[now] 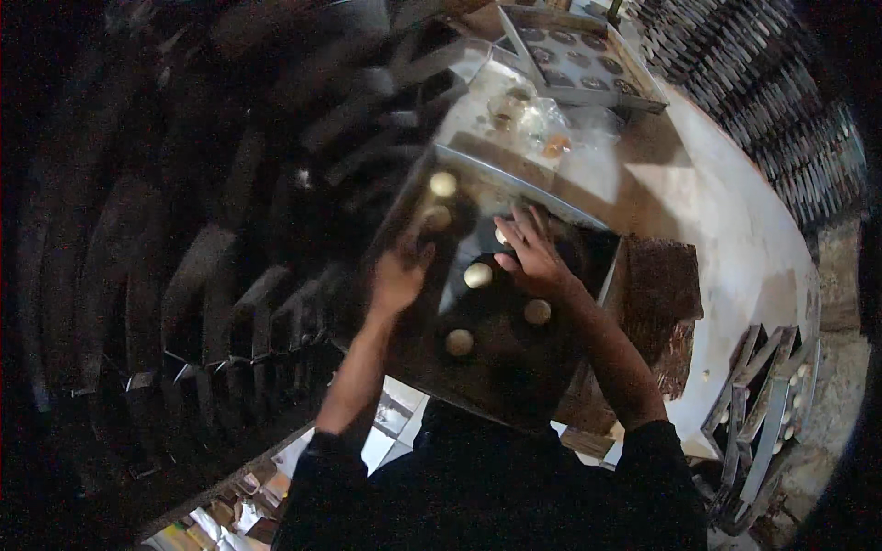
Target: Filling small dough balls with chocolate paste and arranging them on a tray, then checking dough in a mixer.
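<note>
A dark square baking tray point(496, 367) holds several pale dough balls point(478, 275). My left hand point(401, 271) is over the tray's left part, slightly blurred, its fingers loosely apart just below a dough ball point(435, 218). My right hand point(535, 253) has its fingers spread over a dough ball point(503, 234) in the upper right of the tray, partly hiding it; I cannot tell whether they press on it.
Behind the tray lie clear plastic bags point(542, 124) and a tray with round cups point(579, 64) on a pale surface. Brown boards point(661, 294) are at right, with stacked metal trays point(758, 395) beyond. Dark racking point(202, 266) fills the left.
</note>
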Tool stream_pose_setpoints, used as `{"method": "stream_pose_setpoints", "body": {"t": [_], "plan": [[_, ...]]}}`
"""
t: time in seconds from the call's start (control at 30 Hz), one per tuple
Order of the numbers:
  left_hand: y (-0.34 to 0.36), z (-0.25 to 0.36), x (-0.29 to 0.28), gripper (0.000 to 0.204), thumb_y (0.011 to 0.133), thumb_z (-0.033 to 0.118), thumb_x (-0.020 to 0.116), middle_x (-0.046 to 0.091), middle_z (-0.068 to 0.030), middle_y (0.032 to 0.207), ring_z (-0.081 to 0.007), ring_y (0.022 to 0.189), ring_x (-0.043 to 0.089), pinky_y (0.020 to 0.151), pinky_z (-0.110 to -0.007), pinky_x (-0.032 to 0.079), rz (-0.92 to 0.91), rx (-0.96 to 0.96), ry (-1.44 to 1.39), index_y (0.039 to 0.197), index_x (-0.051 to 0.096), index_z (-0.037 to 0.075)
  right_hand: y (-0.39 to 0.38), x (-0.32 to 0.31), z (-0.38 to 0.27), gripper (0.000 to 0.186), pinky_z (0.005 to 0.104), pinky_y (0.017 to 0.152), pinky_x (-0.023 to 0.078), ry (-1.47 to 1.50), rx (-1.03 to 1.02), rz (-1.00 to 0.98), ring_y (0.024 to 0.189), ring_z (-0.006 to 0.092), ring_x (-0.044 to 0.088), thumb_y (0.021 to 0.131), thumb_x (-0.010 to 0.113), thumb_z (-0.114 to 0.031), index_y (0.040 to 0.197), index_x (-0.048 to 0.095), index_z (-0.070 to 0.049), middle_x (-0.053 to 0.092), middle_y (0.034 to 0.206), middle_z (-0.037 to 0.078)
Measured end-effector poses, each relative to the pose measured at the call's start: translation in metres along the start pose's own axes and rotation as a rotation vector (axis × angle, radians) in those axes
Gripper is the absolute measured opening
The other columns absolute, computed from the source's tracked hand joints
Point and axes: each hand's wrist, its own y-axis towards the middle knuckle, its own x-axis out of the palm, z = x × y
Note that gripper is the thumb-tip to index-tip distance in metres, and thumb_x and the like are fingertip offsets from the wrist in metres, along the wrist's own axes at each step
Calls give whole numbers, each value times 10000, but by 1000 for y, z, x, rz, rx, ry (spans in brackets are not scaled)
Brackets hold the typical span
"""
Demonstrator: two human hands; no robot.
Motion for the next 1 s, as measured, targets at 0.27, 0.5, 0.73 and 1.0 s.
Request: {"method": "stream_pose_setpoints", "body": {"t": [0.27, 0.5, 0.73, 1.0], "plan": [[51, -19, 59, 421, 851, 289, 594, 637, -204, 993, -380, 884, 621, 764, -455, 490, 290, 437, 670, 1133, 533, -19, -100, -68, -32, 392, 391, 933, 454, 482, -69, 415, 1102, 313, 552, 894, 578, -216, 1235, 541, -27, 467, 1303, 205], [-118, 202, 173, 912, 718, 12, 711, 551, -167, 1198, -285, 1096, 552, 930, -381, 441, -325, 370, -7, 1448, 170, 83, -201, -103, 10, 355, 324, 808, 501, 1176, 419, 291, 926, 225, 645, 880, 632, -191, 1139, 585, 47, 641, 969, 157], [-182, 246, 205, 302, 930, 156, 560, 546, -58, 1026, -133, 899, 535, 820, -267, 436, -153, 154, -456, 1200, 589, 24, -268, -189, -16, 489, 382, 981, 420, 728, -9, 566, 1187, 314, 521, 753, 707, -140, 1194, 558, 11, 526, 1264, 214], [-289, 278, 205, 542, 918, 327, 513, 396, -250, 1312, -319, 1072, 519, 919, -397, 406, 82, 566, -370, 1339, 442, -7, -313, -186, -83, 189, 291, 620, 473, 867, 73, 904, 699, 158, 610, 919, 504, -114, 891, 603, 45, 640, 786, 102]]}}
